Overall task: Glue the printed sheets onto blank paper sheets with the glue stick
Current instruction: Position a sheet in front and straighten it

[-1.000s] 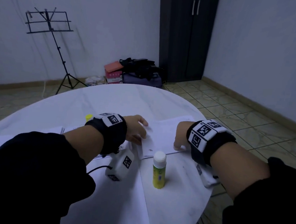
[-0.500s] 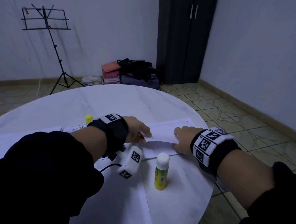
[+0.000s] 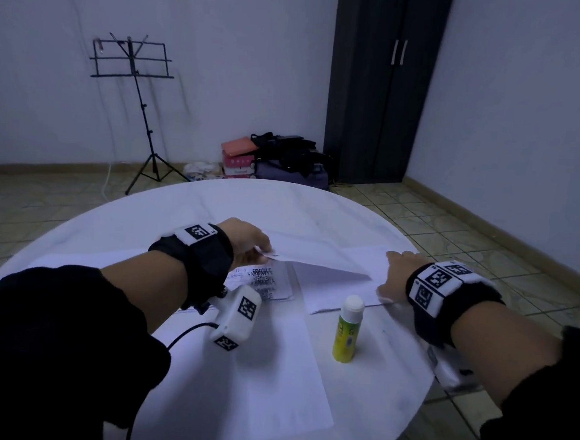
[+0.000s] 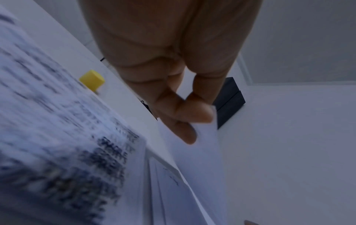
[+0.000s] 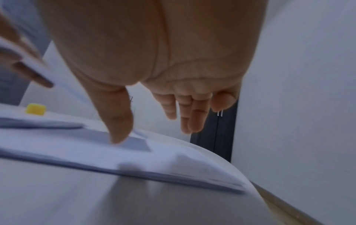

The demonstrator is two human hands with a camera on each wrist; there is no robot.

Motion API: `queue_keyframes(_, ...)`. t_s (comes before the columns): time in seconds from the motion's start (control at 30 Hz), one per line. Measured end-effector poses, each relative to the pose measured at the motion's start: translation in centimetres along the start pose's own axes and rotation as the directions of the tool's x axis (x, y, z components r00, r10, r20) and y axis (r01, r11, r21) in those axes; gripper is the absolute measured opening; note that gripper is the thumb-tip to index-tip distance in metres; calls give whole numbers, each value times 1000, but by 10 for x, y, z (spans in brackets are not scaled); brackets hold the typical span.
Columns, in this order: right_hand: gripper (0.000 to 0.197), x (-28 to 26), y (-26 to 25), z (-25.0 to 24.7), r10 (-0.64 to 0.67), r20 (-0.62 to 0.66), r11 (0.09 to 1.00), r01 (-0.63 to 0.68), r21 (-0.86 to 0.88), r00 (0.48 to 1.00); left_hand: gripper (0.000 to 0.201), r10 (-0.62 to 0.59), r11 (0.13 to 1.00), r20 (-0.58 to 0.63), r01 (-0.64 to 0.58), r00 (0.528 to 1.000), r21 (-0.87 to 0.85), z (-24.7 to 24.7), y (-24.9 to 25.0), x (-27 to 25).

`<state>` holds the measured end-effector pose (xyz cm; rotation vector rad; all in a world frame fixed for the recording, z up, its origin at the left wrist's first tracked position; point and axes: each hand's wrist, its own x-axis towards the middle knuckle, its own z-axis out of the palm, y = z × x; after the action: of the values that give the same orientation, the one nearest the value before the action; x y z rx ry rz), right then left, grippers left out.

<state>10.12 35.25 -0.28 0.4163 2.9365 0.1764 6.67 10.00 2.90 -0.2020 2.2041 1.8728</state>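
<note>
A round white tabletop was recorded, bearing several paper sheets. The left hand was seen with thumb and fingers pinched on the corner of a white sheet, which was lifted clear of the surface at that corner and sloped down toward the right edge. The right hand was held with fingers straight and spread, nothing gripped; its thumb was pressed on the sheets near the right edge of the tabletop. A printed sheet with blurred dark lettering was laid flat beneath the raised corner, near the centre. A large blank sheet was spread toward the near edge. A glue stick, yellow-green with a white cap, was stood upright just right of the blank sheet, near the right hand but apart from it. A small yellow cap was noted by the left-hand sheets, toward the far left edge. A white marker-tagged device was hung under the left wrist.
</note>
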Motion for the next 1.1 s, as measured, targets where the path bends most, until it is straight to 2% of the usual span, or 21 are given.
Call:
queue_keyframes(0.03, 56, -2, 2, 1, 21, -1, 1000, -21, -8, 1000, 17, -1, 1000, -14, 1, 1000, 4, -7, -3, -7)
queue_keyframes(0.1, 53, -27, 1, -4, 27, 80, 1000, -25, -17, 996, 14, -18, 1000, -39, 18, 999, 3, -19, -10, -22)
queue_keyframes(0.17, 36, -65, -5, -11, -17, 228, 998, 29, -49, 974, 10, -25, 999, -65, 24, 998, -24, -30, -17, -37)
queue_keyframes(0.23, 21, -96, -10, -15, -59, 323, 994, 87, -73, 945, 17, -25, 998, -102, 19, 994, -57, -41, -26, -50)
queue_keyframes(0.27, 21, -110, -15, -15, -68, 351, 989, 109, -97, 934, 15, -25, 997, -114, 17, 993, -77, -47, -31, -57)
queue_keyframes(0.33, 28, -131, -26, -16, -103, 376, 992, 121, -25, 921, 12, -28, 994, -119, 16, 992, -104, -58, -40, -72)
queue_keyframes(0.4, 34, -146, -38, -15, -187, 392, 975, 120, 189, 901, 19, -37, 987, -112, 19, 993, -157, -69, -50, -85)
queue_keyframes(0.43, 31, -155, -46, -14, -244, 382, 931, 105, 350, 891, 19, -42, 983, -114, 20, 993, -185, -75, -55, -91)
queue_keyframes(0.5, 19, -169, -67, -9, -361, 340, 753, 57, 656, 868, 18, -57, 970, -119, 26, 991, -242, -85, -65, -102)
queue_keyframes(0.57, 16, -179, -90, -4, -425, 315, 590, -4, 807, 849, 17, -66, 962, -115, 33, 991, -271, -95, -73, -114)
queue_keyframes(0.63, 10, -184, -108, -2, -403, 284, 448, -83, 890, 870, 16, -67, 962, -101, 37, 993, -271, -104, -80, -126)
queue_keyframes(0.77, 16, -180, -122, 2, -222, 221, 88, -206, 975, 950, 19, -57, 983, -76, 43, 995, -179, -123, -93, -146)
queue_keyframes(0.83, 14, -181, -120, 4, -186, 209, 10, -211, 977, 960, 30, -36, 995, -44, 32, 998, -95, -130, -98, -152)
queue_keyframes(0.9, 11, -181, -117, 5, -172, 201, 42, -197, 980, 964, 34, -15, 1000, -20, 15, 1000, -9, -134, -101, -156)
queue_keyframes(1.03, 22, -177, -108, 6, -123, 169, 296, -126, 947, 978, 25, 13, 986, 13, -15, 1000, 167, -133, -101, -155)
queue_keyframes(1.1, 24, -175, -102, 5, -108, 184, 390, -129, 912, 977, 30, 15, 956, 53, -30, 998, 291, -131, -100, -154)
